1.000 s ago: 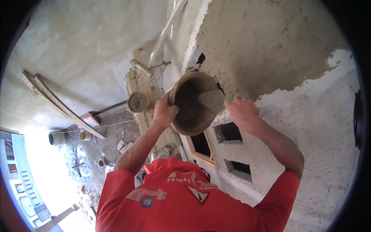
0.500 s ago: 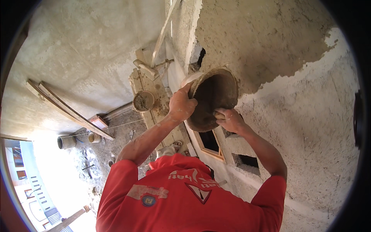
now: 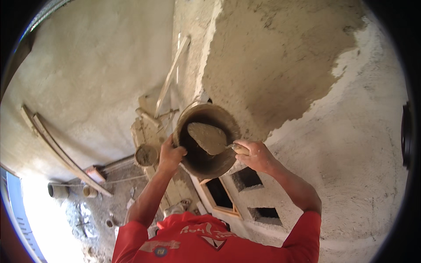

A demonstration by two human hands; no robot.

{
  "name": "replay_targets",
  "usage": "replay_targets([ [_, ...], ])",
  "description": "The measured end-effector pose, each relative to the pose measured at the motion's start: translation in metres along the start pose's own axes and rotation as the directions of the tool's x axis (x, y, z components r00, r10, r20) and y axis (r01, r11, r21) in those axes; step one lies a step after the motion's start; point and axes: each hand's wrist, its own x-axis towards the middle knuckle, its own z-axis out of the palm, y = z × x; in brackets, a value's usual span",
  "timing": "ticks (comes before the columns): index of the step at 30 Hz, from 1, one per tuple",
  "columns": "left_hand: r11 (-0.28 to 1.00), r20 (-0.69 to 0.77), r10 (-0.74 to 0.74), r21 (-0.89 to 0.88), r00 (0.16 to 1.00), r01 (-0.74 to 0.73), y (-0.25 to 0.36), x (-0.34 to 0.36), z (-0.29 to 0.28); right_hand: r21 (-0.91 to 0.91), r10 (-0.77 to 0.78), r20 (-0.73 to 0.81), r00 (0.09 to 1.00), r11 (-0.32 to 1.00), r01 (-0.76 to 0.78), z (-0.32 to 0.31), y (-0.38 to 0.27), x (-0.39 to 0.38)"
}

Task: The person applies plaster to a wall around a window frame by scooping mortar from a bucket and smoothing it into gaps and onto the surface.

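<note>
While the bucket is gripped at its rim by the left hand in the frame centre, a mortar-loaded trowel is clasped by the right hand.

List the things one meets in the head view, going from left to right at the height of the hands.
Leaning wooden planks → small round bowl of mortar → left hand on the bucket's rim → bucket → trowel loaded with mortar → right hand → pale plastered wall.
</note>
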Motion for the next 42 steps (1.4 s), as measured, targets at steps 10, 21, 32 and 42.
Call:
replay_targets([
  [10, 0.999, -0.153, 0.045, -0.018, 0.987, -0.048, -0.027, 0.002, -0.04, 0.013, -0.163, -0.004, 0.987, 0.987, 0.163, -0.187, -0.125, 0.053],
  [21, 0.998, -0.113, 0.06, -0.011, 0.992, -0.062, -0.058, 0.003, -0.04, -0.171, 0.033, -0.846, 0.531, 0.929, -0.329, -0.332, -0.066, 0.048],
  [32, 0.985, 0.091, 0.0, 0.17, 0.996, -0.015, -0.03, 0.005, 0.013, -0.372, 0.165, 0.281, 0.945, 0.927, -0.051, -0.116, -0.025, -0.02],
  [42, 0.918, 0.255, 0.072, 0.362, 0.964, -0.164, -0.003, 0.01, 0.061, -0.864, 0.142, 0.142, 0.98, 0.5, 0.053, 0.019, 0.004, -0.028],
])
